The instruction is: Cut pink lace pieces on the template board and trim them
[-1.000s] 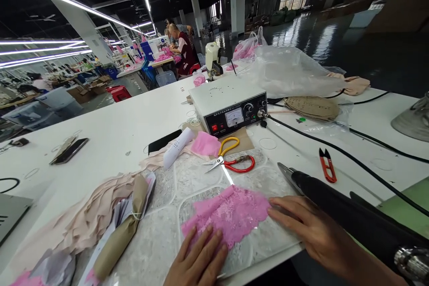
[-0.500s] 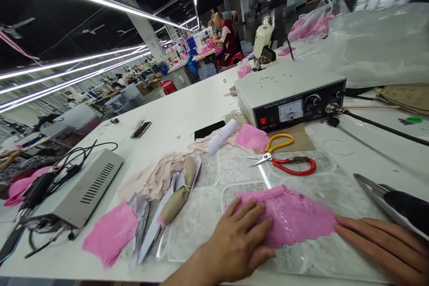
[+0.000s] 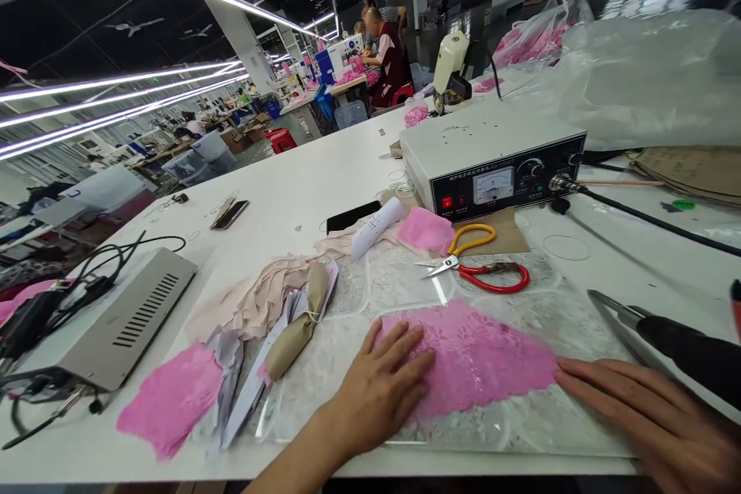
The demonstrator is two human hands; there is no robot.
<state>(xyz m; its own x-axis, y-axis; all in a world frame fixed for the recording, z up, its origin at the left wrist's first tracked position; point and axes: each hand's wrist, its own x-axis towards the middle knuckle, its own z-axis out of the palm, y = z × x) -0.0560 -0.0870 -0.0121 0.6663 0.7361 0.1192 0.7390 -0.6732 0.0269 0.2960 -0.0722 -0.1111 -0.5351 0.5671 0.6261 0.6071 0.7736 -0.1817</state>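
A pink lace fabric piece (image 3: 480,363) lies flat on a clear, patterned plastic mat (image 3: 324,401) in front of me. My left hand (image 3: 385,382) rests palm down on the left part of the lace, its fingers spread. From the right, my right hand (image 3: 642,409) reaches in with fingers stretched out, their tips touching the lace's right corner; the thumb is hidden. Beyond the lace are scissors (image 3: 445,265) with one yellow and one red handle, blades apart. A black-handled tool with a metal tip (image 3: 671,340) lies just above my right hand.
A metal control box (image 3: 492,147) with a dial stands behind the scissors. At left are a grey vented box (image 3: 139,316), stacked pink pieces (image 3: 174,394), beige fabric strips (image 3: 260,293) and a tied brown roll (image 3: 298,332). A phone (image 3: 230,214) lies farther back. People sit at sewing machines beyond.
My left hand has slid left along the lace, and its fingers now lie flatter. The lace's top edge looks smoother. My right hand stays at the right corner. The view has shifted slightly.
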